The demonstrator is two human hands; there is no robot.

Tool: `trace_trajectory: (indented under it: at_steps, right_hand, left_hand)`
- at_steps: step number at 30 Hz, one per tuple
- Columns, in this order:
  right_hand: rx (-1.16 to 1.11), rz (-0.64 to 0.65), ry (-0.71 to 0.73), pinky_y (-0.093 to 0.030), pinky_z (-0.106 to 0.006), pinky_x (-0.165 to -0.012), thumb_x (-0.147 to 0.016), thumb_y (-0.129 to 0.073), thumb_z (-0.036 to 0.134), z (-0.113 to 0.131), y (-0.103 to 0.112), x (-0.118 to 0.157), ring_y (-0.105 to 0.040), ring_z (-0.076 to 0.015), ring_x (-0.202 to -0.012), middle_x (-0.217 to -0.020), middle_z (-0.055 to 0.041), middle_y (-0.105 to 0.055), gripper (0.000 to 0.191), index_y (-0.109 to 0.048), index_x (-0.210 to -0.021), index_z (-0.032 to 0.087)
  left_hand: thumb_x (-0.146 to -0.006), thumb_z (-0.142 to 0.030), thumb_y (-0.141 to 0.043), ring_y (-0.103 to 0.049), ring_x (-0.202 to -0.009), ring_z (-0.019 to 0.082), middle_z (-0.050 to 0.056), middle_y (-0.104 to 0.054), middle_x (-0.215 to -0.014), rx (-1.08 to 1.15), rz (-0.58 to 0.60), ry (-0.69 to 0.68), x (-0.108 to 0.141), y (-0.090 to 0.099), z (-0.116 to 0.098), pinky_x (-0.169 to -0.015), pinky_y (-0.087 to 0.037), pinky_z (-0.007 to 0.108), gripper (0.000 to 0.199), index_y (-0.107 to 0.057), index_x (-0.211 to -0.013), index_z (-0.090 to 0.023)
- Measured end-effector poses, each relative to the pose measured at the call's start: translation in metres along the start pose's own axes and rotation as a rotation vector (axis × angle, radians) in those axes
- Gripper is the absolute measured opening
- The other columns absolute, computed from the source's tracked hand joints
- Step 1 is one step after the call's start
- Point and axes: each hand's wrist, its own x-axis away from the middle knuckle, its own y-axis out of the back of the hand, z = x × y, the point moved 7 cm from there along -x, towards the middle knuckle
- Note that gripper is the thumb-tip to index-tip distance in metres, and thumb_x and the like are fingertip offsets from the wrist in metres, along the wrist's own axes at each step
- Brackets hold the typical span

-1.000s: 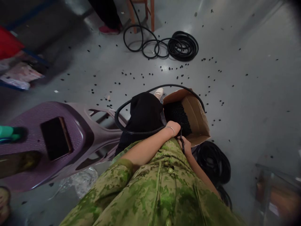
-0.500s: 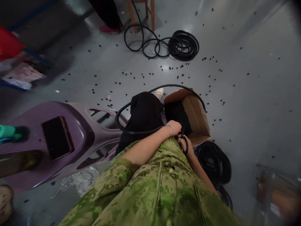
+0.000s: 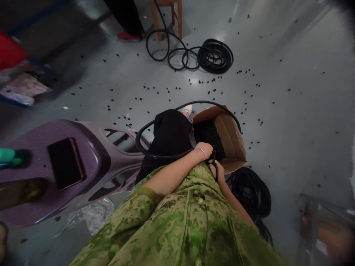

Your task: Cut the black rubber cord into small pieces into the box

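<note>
My left hand (image 3: 204,149), with a thin bracelet at the wrist, is closed around a black rubber hose (image 3: 163,156). The hose loops over my dark-trousered knee and arcs past the far side of the open cardboard box (image 3: 234,142). Just below it, my right hand (image 3: 218,172) is closed on black-handled scissors (image 3: 216,170), whose loop shows beside the fingers. The blades are close to my left fingertips and hard to make out. Both hands are at the box's near edge, and a heap of small black pieces (image 3: 208,133) lies inside it.
A purple plastic stool (image 3: 94,155) on the left bears a phone (image 3: 66,162) and a green-topped bottle (image 3: 11,158). Coiled black hose (image 3: 215,55) lies ahead by a wooden stool (image 3: 179,22) and a person's foot (image 3: 129,37). Another coil (image 3: 253,192) is right of the box. Black bits dot the floor.
The view has shifted slightly. Both hands stay close together by the box; the scissors' loop and my right hand have turned or moved a little.
</note>
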Motion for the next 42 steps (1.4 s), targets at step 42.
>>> trace_trajectory:
  at_steps: [42]
  right_hand:
    - [-0.059,0.127,-0.105,-0.046,-0.033,-0.077,-0.069,-0.064,0.049,-0.001,0.004,0.010,-0.063,-0.0238,-0.083,-0.086,-0.0030,-0.071,0.035,-0.067,-0.091,0.022]
  left_hand:
    - [-0.097,-0.031,-0.043,-0.069,-0.107,0.027,0.019,-0.072,-0.117,0.055,-0.054,0.021,0.016,0.016,-0.004,-0.088,-0.054,0.033,0.039,-0.072,-0.114,-0.010]
